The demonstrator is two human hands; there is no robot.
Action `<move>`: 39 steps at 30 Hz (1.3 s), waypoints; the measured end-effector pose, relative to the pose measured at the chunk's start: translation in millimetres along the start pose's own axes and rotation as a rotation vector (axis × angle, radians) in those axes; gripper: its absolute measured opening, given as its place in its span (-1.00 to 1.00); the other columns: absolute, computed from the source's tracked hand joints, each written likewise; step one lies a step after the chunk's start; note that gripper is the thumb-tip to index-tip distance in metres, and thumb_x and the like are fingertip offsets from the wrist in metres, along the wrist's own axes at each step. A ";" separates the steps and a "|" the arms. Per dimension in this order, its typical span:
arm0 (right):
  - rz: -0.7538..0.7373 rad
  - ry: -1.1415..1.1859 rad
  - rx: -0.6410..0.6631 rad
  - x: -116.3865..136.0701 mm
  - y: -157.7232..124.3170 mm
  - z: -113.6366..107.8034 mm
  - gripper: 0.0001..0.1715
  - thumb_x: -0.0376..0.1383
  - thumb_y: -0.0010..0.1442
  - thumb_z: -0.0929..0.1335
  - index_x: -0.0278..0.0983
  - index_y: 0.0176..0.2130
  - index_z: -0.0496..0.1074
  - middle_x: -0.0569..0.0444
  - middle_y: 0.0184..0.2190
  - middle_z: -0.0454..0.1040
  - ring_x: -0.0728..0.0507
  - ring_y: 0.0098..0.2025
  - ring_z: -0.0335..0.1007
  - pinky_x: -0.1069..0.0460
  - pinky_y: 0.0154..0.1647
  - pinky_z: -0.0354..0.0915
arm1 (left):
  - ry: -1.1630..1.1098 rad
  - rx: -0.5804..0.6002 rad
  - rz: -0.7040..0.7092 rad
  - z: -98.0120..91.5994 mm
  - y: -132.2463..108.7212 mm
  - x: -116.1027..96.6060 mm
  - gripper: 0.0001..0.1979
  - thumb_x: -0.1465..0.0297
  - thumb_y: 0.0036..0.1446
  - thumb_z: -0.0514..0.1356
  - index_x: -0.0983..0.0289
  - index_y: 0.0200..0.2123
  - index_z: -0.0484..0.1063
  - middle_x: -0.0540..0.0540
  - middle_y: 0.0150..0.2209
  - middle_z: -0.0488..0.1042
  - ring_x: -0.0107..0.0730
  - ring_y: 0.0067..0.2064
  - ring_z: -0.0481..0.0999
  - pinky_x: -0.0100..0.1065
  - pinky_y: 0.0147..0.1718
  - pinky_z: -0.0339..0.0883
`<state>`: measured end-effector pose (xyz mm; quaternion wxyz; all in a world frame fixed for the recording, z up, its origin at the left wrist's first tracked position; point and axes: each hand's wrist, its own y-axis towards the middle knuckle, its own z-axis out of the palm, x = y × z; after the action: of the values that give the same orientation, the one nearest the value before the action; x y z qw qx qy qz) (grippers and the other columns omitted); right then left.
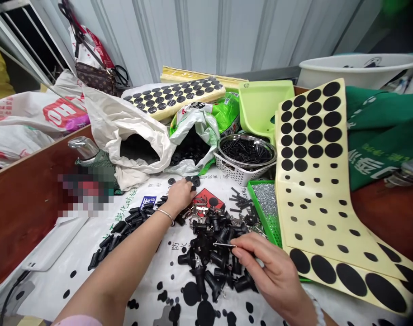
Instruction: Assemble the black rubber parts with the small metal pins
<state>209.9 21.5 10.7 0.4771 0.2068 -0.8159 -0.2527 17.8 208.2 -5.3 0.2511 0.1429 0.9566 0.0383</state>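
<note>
My left hand reaches to the far side of the work sheet, its fingers curled down at a small black round piece; the fingertips are partly hidden. Between thumb and fingers of my right hand is a thin metal pin, pointing left over a heap of black plastic sockets. Small shiny metal clips lie among the heap's far side. Left of my left forearm, black tubular pieces lie in a loose row. Black adhesive discs are scattered near the front.
Behind stand a white cloth bag, a plastic bag of black parts and a steel bowl of black screws on a white basket. At right are a green tray and yellow sticker sheets. A white power bank-like box lies left.
</note>
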 end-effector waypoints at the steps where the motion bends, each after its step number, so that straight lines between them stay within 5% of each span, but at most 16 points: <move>1: 0.010 -0.003 -0.005 -0.8 -2.0 -2.2 -0.84 -0.42 0.16 0.30 -0.24 -0.25 0.43 0.04 -0.44 0.47 -0.07 -0.41 0.43 0.05 -0.44 0.39 | 0.048 0.007 0.005 2.1 6.2 0.3 -0.91 0.41 -0.04 0.24 0.31 -0.40 0.44 0.21 -0.25 0.44 -0.07 -0.08 0.41 -0.18 -0.06 0.20; 7: 0.093 0.027 -0.067 -8.9 -9.7 -13.7 -0.88 -0.41 0.15 0.31 -0.24 -0.28 0.43 0.04 -0.44 0.46 -0.06 -0.44 0.42 0.07 -0.48 0.38 | 0.185 -0.003 0.055 -7.2 0.2 -11.6 -0.81 0.34 -0.04 0.26 0.29 -0.33 0.43 0.18 -0.30 0.47 -0.11 -0.21 0.47 -0.24 -0.21 0.30; 11: 0.172 0.086 -0.121 -7.9 -8.3 -13.9 -0.90 -0.39 0.15 0.33 -0.24 -0.29 0.43 0.06 -0.46 0.43 -0.04 -0.48 0.39 0.09 -0.55 0.34 | 0.156 -0.034 0.106 -22.8 -44.4 -37.5 -0.70 0.26 0.07 0.16 0.24 -0.13 0.36 0.12 -0.25 0.48 -0.22 -0.27 0.48 -0.27 -0.26 0.33; 18: 0.106 0.054 -0.146 7.1 -1.6 -4.0 -0.90 -0.40 0.16 0.32 -0.26 -0.29 0.43 0.04 -0.43 0.45 -0.05 -0.45 0.39 0.05 -0.48 0.35 | -0.135 -0.142 0.335 -26.4 -118.8 -68.1 -0.73 0.38 0.05 0.18 0.27 -0.14 0.35 0.12 -0.23 0.45 -0.28 -0.20 0.44 -0.29 -0.19 0.34; 23: -0.039 -0.048 -0.102 15.8 -2.9 -1.2 -0.86 -0.43 0.15 0.31 -0.27 -0.25 0.43 0.02 -0.41 0.48 -0.08 -0.37 0.42 0.02 -0.37 0.37 | -0.159 -0.125 0.374 -30.7 -138.3 -69.8 -0.72 0.39 0.05 0.18 0.27 -0.12 0.34 0.14 -0.25 0.44 -0.27 -0.20 0.44 -0.27 -0.21 0.36; 39: -0.298 -0.321 0.170 45.1 8.0 1.9 -0.81 -0.40 0.22 0.22 -0.32 -0.25 0.41 -0.01 -0.46 0.47 -0.06 -0.47 0.40 0.06 -0.50 0.32 | 0.068 -0.155 0.562 -44.4 -167.9 -53.8 -0.68 0.37 0.12 0.13 0.31 -0.04 0.26 0.20 -0.20 0.46 -0.20 -0.18 0.47 -0.20 -0.21 0.41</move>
<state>186.8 2.1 45.2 0.2796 0.3216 -0.8602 -0.2802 -1.9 31.8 34.2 0.2085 0.3814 0.8815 0.1843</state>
